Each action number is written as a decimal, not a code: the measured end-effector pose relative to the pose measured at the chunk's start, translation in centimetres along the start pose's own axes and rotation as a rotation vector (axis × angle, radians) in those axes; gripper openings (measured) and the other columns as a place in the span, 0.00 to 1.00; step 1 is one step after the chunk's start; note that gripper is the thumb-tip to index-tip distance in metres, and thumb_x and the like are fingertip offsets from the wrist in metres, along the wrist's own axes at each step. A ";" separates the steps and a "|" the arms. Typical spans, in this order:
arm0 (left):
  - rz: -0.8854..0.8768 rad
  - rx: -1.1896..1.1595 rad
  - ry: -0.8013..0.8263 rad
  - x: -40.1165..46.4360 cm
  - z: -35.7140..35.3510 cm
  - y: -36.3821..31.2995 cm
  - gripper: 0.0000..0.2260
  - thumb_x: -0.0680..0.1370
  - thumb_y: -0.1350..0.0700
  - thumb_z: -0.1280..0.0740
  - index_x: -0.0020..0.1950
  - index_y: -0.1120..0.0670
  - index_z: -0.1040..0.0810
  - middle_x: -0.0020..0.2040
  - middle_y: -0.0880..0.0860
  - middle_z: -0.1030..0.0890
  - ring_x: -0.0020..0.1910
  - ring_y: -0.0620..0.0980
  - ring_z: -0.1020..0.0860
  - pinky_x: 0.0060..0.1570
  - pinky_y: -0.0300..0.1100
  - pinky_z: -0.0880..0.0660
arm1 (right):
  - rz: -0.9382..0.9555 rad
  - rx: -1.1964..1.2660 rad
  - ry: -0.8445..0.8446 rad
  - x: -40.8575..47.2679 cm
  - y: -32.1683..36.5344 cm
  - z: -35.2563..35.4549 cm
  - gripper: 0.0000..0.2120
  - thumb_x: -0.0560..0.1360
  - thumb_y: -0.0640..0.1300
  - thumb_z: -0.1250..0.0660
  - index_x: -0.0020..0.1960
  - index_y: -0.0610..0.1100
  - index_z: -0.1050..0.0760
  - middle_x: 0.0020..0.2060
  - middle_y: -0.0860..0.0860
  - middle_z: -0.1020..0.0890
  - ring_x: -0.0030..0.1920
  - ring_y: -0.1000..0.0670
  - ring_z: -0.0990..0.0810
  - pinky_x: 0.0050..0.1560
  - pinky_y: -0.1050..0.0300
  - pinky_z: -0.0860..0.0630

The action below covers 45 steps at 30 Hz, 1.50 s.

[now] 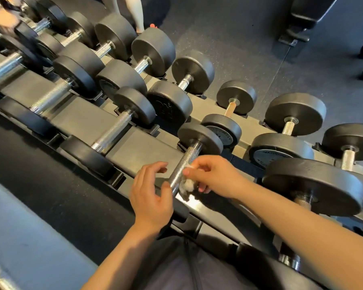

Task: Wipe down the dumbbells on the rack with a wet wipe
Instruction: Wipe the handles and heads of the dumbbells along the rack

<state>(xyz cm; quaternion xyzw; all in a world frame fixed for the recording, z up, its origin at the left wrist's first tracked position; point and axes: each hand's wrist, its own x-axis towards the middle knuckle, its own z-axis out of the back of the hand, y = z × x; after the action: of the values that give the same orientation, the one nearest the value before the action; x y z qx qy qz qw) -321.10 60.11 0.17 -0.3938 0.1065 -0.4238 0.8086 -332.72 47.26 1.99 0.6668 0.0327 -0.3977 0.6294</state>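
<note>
Right hand (213, 176): pinching a crumpled wet wipe (187, 183), pressed against the knurled handle (183, 164) just left of the fingertips.
Left hand (153, 195): loose, fingers relaxed, holding nothing, thumb just beside the handle's near end.
Wipe: soft, limp, likely to snag and shred on knurling.
Dumbbell (199, 139): heavy, rigid, best left cradled on the rack (134, 151).
In the way: larger dumbbell plate (314, 185) close beyond the right wrist.

The dumbbells (199, 141) have matte black round heads and silver handles with a fine cross-hatched pattern. One handle (230, 109) is rusty orange-brown. The wipe (186, 184) is white. The rack (143, 147) is dark grey, and the floor (239, 38) dark speckled grey.
</note>
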 end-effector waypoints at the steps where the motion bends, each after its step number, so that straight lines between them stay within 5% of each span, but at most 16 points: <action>1: -0.047 0.029 0.008 -0.4 -0.2 0.0 0.15 0.70 0.56 0.41 0.55 0.50 0.26 0.49 0.42 0.24 0.48 0.36 0.28 0.49 0.26 0.35 | 0.058 -0.051 0.032 0.0 0.5 0.4 0.12 0.76 0.51 0.33 0.49 0.42 0.22 0.41 0.45 0.18 0.33 0.57 0.22 0.35 0.65 0.24; 5: -0.098 0.099 0.035 -1.6 -0.8 -0.5 0.13 0.72 0.54 0.40 0.54 0.56 0.23 0.49 0.51 0.21 0.49 0.42 0.28 0.54 0.27 0.38 | 0.065 -0.011 0.182 0.8 1.4 0.5 0.11 0.76 0.47 0.32 0.53 0.41 0.22 0.45 0.43 0.18 0.39 0.54 0.21 0.41 0.62 0.23; 11: 0.036 0.089 0.146 -1.1 -0.1 -1.6 0.18 0.73 0.51 0.36 0.63 0.44 0.31 0.55 0.43 0.24 0.51 0.33 0.31 0.51 0.30 0.37 | 0.108 -0.096 -0.020 0.3 0.0 0.7 0.05 0.76 0.40 0.34 0.48 0.49 0.23 0.48 0.50 0.20 0.51 0.49 0.21 0.55 0.51 0.23; 14: 0.163 -0.106 0.296 0.5 1.2 -1.6 0.24 0.76 0.57 0.30 0.64 0.36 0.35 0.60 0.36 0.29 0.55 0.32 0.28 0.49 0.28 0.30 | 0.047 0.144 -0.019 -0.8 0.3 1.4 0.07 0.76 0.36 0.36 0.46 0.48 0.25 0.47 0.47 0.20 0.47 0.48 0.19 0.51 0.52 0.21; 16: 0.124 -0.268 0.466 2.5 2.4 -1.9 0.25 0.77 0.57 0.31 0.65 0.35 0.35 0.63 0.33 0.32 0.62 0.30 0.31 0.58 0.30 0.27 | 0.065 0.262 0.043 -1.9 1.0 1.9 0.07 0.76 0.34 0.37 0.49 0.45 0.26 0.45 0.46 0.20 0.40 0.51 0.19 0.43 0.58 0.22; 20: -0.114 -0.254 0.763 5.8 3.2 -3.7 0.22 0.72 0.42 0.32 0.66 0.35 0.31 0.71 0.34 0.37 0.70 0.32 0.37 0.64 0.28 0.33 | 0.109 0.372 0.079 -3.6 2.6 1.9 0.05 0.72 0.40 0.35 0.48 0.44 0.26 0.39 0.43 0.23 0.32 0.51 0.28 0.34 0.61 0.30; 23: 0.043 -0.458 0.839 7.3 3.1 -4.9 0.11 0.74 0.56 0.27 0.55 0.49 0.23 0.54 0.46 0.20 0.53 0.40 0.21 0.50 0.36 0.24 | 0.157 0.376 0.037 -5.1 3.7 2.1 0.06 0.73 0.34 0.33 0.48 0.42 0.27 0.38 0.47 0.23 0.36 0.50 0.24 0.38 0.57 0.27; 26: 0.131 -0.540 0.918 7.3 3.3 -5.5 0.05 0.75 0.60 0.30 0.50 0.57 0.22 0.44 0.55 0.19 0.44 0.48 0.20 0.46 0.38 0.22 | 0.163 0.416 -0.086 -6.5 4.1 3.0 0.14 0.72 0.28 0.36 0.53 0.42 0.27 0.42 0.48 0.20 0.45 0.49 0.20 0.49 0.55 0.23; 29: 0.126 -0.539 0.860 6.5 3.2 -5.5 0.11 0.75 0.50 0.30 0.49 0.58 0.21 0.46 0.54 0.19 0.47 0.50 0.21 0.52 0.44 0.25 | 0.084 0.219 -0.211 -7.3 3.8 3.4 0.11 0.73 0.30 0.36 0.52 0.42 0.23 0.44 0.46 0.19 0.47 0.49 0.20 0.51 0.56 0.25; 31: 0.237 -0.664 0.800 6.2 3.2 -5.7 0.11 0.78 0.52 0.34 0.50 0.61 0.23 0.51 0.58 0.19 0.52 0.55 0.21 0.56 0.47 0.24 | 0.010 0.144 -0.303 -7.4 3.4 3.2 0.05 0.75 0.35 0.35 0.48 0.40 0.22 0.44 0.47 0.18 0.48 0.49 0.21 0.53 0.55 0.26; 34: 0.422 -0.840 0.762 5.6 2.9 -6.6 0.06 0.82 0.58 0.41 0.53 0.59 0.27 0.49 0.58 0.18 0.47 0.53 0.17 0.48 0.44 0.19 | 0.029 0.394 -0.342 -7.6 3.3 2.1 0.04 0.78 0.37 0.38 0.50 0.39 0.25 0.44 0.46 0.18 0.47 0.49 0.19 0.55 0.50 0.23; 38: 0.626 -1.104 0.576 5.5 2.6 -7.4 0.06 0.83 0.59 0.42 0.54 0.57 0.26 0.37 0.53 0.20 0.36 0.47 0.19 0.38 0.43 0.20 | 0.095 0.683 -0.316 -7.5 3.9 0.5 0.06 0.81 0.38 0.42 0.55 0.41 0.29 0.34 0.46 0.19 0.36 0.50 0.18 0.41 0.55 0.19; 41: 0.707 -1.238 0.525 6.0 3.4 -7.6 0.07 0.83 0.58 0.43 0.55 0.57 0.26 0.41 0.55 0.17 0.39 0.50 0.16 0.36 0.43 0.19 | 0.138 0.525 -0.308 -7.2 4.1 -0.1 0.06 0.79 0.37 0.39 0.55 0.42 0.27 0.37 0.46 0.18 0.36 0.50 0.19 0.42 0.56 0.20; 45: 0.598 -1.004 0.470 6.3 4.1 -7.4 0.09 0.85 0.56 0.45 0.51 0.53 0.27 0.43 0.54 0.17 0.36 0.49 0.17 0.32 0.42 0.20 | 0.098 0.230 -0.220 -7.3 4.5 -0.1 0.06 0.74 0.37 0.32 0.50 0.43 0.23 0.41 0.48 0.16 0.41 0.51 0.18 0.48 0.54 0.19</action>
<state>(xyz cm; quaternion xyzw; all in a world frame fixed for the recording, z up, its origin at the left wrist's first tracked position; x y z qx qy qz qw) -319.64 55.08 9.31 -0.5750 0.5727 -0.1530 0.5639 -335.18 49.70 9.85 0.6876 -0.1148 -0.4381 0.5676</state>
